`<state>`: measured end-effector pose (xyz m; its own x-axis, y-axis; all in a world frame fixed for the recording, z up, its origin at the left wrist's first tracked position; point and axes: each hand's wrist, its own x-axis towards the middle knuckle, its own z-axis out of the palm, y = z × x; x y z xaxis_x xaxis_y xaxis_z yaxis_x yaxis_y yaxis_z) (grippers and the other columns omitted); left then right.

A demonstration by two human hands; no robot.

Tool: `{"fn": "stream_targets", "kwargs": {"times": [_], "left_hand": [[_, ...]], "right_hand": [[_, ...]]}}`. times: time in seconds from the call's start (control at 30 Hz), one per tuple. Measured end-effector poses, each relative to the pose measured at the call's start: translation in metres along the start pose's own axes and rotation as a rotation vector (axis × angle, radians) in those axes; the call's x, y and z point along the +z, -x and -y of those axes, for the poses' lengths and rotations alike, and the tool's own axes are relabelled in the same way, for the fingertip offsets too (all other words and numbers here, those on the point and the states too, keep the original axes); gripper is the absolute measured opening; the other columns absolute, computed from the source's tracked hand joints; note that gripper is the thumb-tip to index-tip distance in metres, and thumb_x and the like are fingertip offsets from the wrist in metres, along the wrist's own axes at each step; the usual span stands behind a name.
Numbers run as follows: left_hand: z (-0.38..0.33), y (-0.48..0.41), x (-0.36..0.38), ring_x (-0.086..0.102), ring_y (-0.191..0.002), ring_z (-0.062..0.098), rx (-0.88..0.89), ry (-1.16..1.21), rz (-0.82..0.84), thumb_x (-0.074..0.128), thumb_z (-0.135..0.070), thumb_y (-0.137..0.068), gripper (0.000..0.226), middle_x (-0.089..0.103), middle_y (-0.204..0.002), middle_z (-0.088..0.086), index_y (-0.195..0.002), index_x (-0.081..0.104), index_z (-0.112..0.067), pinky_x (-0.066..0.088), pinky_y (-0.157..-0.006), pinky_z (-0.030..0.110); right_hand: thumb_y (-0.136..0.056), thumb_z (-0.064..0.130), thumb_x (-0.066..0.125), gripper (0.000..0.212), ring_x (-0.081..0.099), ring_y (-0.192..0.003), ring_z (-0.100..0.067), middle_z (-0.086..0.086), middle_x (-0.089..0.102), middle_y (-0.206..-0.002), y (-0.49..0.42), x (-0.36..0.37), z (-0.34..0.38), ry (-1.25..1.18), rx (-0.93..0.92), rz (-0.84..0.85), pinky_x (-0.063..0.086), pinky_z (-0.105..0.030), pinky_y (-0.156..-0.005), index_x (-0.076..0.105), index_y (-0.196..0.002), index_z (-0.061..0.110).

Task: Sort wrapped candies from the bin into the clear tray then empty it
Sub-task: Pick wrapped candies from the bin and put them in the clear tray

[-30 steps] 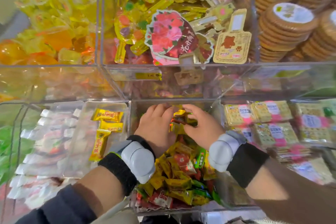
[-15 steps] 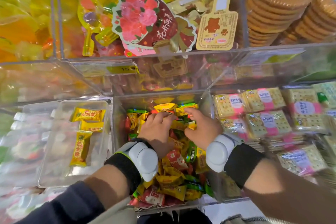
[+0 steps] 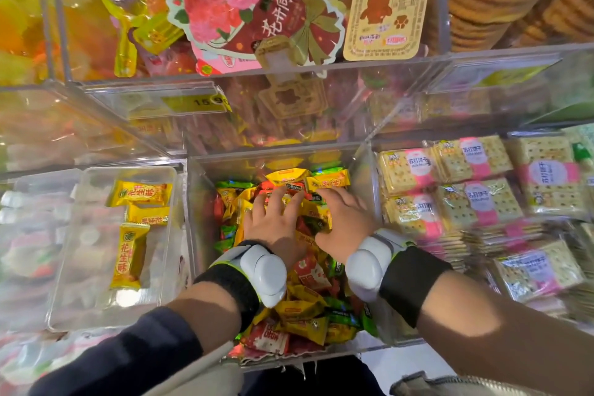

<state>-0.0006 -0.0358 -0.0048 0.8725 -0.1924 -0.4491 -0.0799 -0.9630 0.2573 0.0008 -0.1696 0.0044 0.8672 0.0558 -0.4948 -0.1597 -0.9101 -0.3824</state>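
The person is working with both hands inside the clear bin (image 3: 196,235), which is holding a mixed heap of wrapped candies (image 3: 308,309) in yellow, red and green.

The left hand (image 3: 276,228) is lying on top of the heap with its fingers spread and only lightly bent. It is pressing or raking the wrappers and is gripping nothing that can be seen. The right hand (image 3: 345,228) is reaching in just beside it, with its fingers bending down among the wrappers. Whether it is pinching a piece cannot be told, as the fingertips are sinking out of sight.

The clear tray (image 3: 90,283) is sitting just left of the bin, outside its wall. It is carrying three yellow candies (image 3: 128,255), all lying flat toward its far right side.

Judgement: the sorting appears to be at an early stage — three pieces are across, and many more yellow wrappers are showing in the bin. The person seems to be searching the heap for the next piece. Emptying the tray is not yet begun. The cracker packs (image 3: 475,190) to the right of the bin are playing no part.
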Motion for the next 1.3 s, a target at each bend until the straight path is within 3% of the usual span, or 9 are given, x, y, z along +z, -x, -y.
{"fn": "stream_targets", "kwargs": {"times": [0.2, 0.33, 0.53, 0.6, 0.77, 1.0, 1.13, 1.3], "left_hand": [[0.005, -0.008, 0.018, -0.011, -0.143, 0.033, 0.008, -0.027, 0.027, 0.053, -0.052, -0.081, 0.084, -0.01, -0.157, -0.007, -0.142, -0.005, -0.045, 0.006, -0.114, 0.052], [0.008, -0.008, 0.026, -0.019, -0.142, 0.033, 0.038, -0.06, 0.036, 0.046, -0.058, -0.082, 0.079, -0.019, -0.156, -0.007, -0.141, -0.006, -0.048, 0.002, -0.114, 0.052], [0.014, -0.004, 0.031, -0.016, -0.143, 0.031, 0.086, -0.103, 0.026, 0.04, -0.057, -0.085, 0.074, -0.012, -0.157, -0.01, -0.143, -0.004, -0.041, 0.001, -0.114, 0.051], [0.014, -0.003, 0.032, -0.012, -0.143, 0.03, 0.091, -0.097, 0.026, 0.04, -0.056, -0.086, 0.073, -0.009, -0.157, -0.01, -0.144, -0.002, -0.039, 0.001, -0.114, 0.051], [0.014, 0.0, 0.031, -0.003, -0.144, 0.029, 0.117, -0.056, 0.017, 0.044, -0.047, -0.087, 0.068, 0.004, -0.157, -0.009, -0.143, 0.009, -0.035, 0.004, -0.114, 0.049], [0.009, 0.002, 0.029, 0.019, -0.139, 0.021, 0.19, -0.01, 0.036, 0.043, -0.042, -0.09, 0.057, 0.03, -0.149, -0.001, -0.139, 0.025, -0.022, 0.006, -0.113, 0.039], [0.006, 0.006, 0.028, 0.022, -0.136, 0.022, 0.165, -0.016, 0.014, 0.043, -0.046, -0.089, 0.059, 0.035, -0.144, -0.002, -0.14, 0.023, -0.025, 0.013, -0.11, 0.039], [0.003, 0.007, 0.029, 0.022, -0.133, 0.028, 0.098, -0.106, 0.063, 0.04, -0.054, -0.087, 0.068, 0.034, -0.144, 0.0, -0.144, 0.012, -0.029, 0.018, -0.107, 0.044]], "right_hand": [[-0.081, 0.029, 0.059, 0.079, 0.004, -0.145, -0.029, 0.006, 0.003, -0.158, -0.002, 0.013, -0.002, 0.036, 0.045, 0.059, 0.013, -0.036, -0.117, 0.013, -0.145, 0.034], [-0.084, 0.03, 0.058, 0.08, -0.012, -0.144, -0.03, 0.009, -0.01, -0.158, -0.002, 0.021, -0.001, 0.084, 0.068, 0.103, 0.018, -0.043, -0.117, 0.006, -0.145, 0.039], [-0.086, 0.036, 0.05, 0.074, -0.014, -0.144, -0.027, 0.008, -0.017, -0.157, 0.001, 0.025, -0.002, 0.179, 0.047, 0.141, 0.012, -0.044, -0.116, 0.004, -0.145, 0.038], [-0.087, 0.035, 0.048, 0.072, -0.01, -0.145, -0.027, 0.008, -0.013, -0.157, 0.004, 0.025, -0.003, 0.178, 0.03, 0.15, 0.012, -0.044, -0.116, 0.006, -0.145, 0.036], [-0.083, 0.029, 0.051, 0.059, 0.019, -0.133, -0.025, 0.003, 0.022, -0.147, 0.009, 0.026, -0.002, 0.164, -0.057, 0.072, 0.025, -0.041, -0.111, 0.027, -0.137, 0.027], [-0.079, 0.023, 0.054, 0.044, 0.023, -0.126, -0.026, 0.0, 0.033, -0.134, 0.008, 0.033, -0.007, 0.031, -0.062, 0.057, 0.032, -0.034, -0.104, 0.042, -0.121, 0.021], [-0.073, 0.026, 0.058, 0.058, 0.018, -0.13, -0.025, 0.001, 0.025, -0.138, 0.009, 0.037, -0.016, -0.029, -0.069, 0.019, 0.026, -0.031, -0.106, 0.036, -0.126, 0.025], [-0.068, 0.03, 0.062, 0.085, 0.009, -0.14, -0.029, 0.012, -0.003, -0.149, 0.008, 0.037, -0.02, -0.057, 0.062, 0.047, 0.033, -0.039, -0.107, 0.013, -0.137, 0.038]]}}
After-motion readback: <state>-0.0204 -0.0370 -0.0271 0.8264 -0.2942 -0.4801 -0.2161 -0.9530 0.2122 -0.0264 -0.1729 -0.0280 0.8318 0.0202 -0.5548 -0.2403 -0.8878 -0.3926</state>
